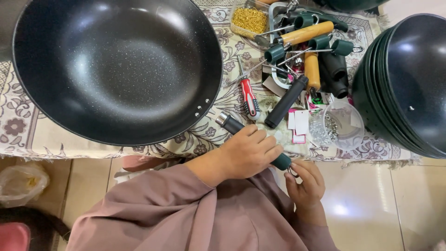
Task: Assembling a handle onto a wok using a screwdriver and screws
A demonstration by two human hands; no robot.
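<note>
One dark pan handle (241, 131) sits clasped in the left hand (248, 153); right hand (304, 181) pinches its end ring.

L hand (248, 153) curled shut, palm down; R hand (305, 181) just beside, fingers bent, pinching.

black speckled wok (116, 65); beige floral cloth (28, 130); red-white screwdriver (249, 98); green-capped handle (254, 142); mauve sleeve (186, 214)
</note>
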